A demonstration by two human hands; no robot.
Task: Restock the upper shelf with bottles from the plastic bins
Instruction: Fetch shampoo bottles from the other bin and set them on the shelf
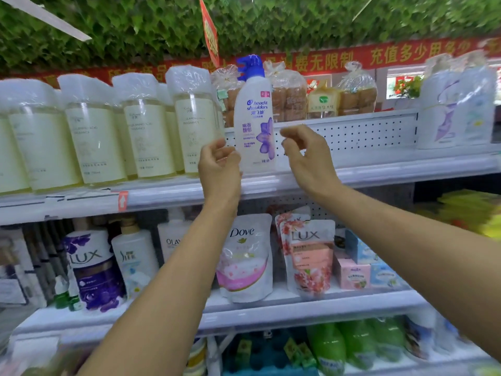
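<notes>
1. A white Head & Shoulders bottle [253, 123] with a blue cap stands upright on the upper shelf [352, 173], near its front edge, with a purple flower on its label.
2. The left hand [219, 169] is raised just beside the bottle's lower left side, fingers loosely curled; its fingertips seem to touch or nearly touch the bottle, and I cannot tell which. It does not wrap around the bottle.
3. The right hand [307, 156] hovers just to the right of the bottle, apart from it, fingers relaxed and half curled, holding nothing.
4. To the left of the bottle stands a row of pale yellow bottles [151, 137] with plastic-wrapped tops, close together on the same shelf.
5. At the far right end of that shelf stand white wrapped bottles [458, 104], well apart from the single one.
6. Behind, higher up, sit bagged loaves of bread [355, 90].
7. On the shelf below are a Dove refill pouch [245, 259], a Lux pouch [309, 256] and a purple Lux bottle [92, 270].
</notes>
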